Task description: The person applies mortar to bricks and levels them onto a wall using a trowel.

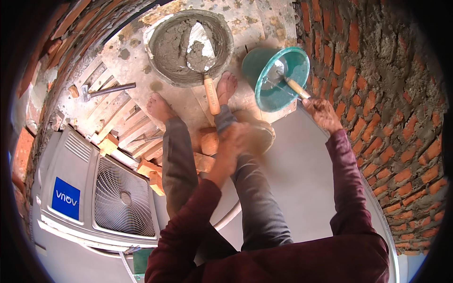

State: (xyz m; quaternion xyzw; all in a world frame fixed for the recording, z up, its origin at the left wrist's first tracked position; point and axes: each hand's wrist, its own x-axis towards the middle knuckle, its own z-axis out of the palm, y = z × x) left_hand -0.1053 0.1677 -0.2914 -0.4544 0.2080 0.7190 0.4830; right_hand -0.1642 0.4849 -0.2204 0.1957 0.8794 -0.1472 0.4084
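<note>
My right hand (pixel 323 114) is closed round the wooden handle of a small trowel (pixel 297 88). Its metal end reaches into a tilted green bucket (pixel 261 78), where some wet liquid shows. Over my right knee, my left hand (pixel 234 144) is smeared by motion. Right beside it is a round, brownish, rimmed thing (pixel 264 134), partly blurred; whether the hand grips it I cannot tell. A wide basin (pixel 160 75) of grey mortar stands ahead. A larger trowel (pixel 211 94) with a wooden handle lies across its near rim, mortar on the blade.
A hammer (pixel 111 90) lies on wooden slats at the left. Loose orange bricks (pixel 150 172) sit near an air-conditioner unit (pixel 125 198). Rough brick walls rise on the right (pixel 401 141) and left. My bare feet (pixel 160 107) rest on a stained board (pixel 132 66).
</note>
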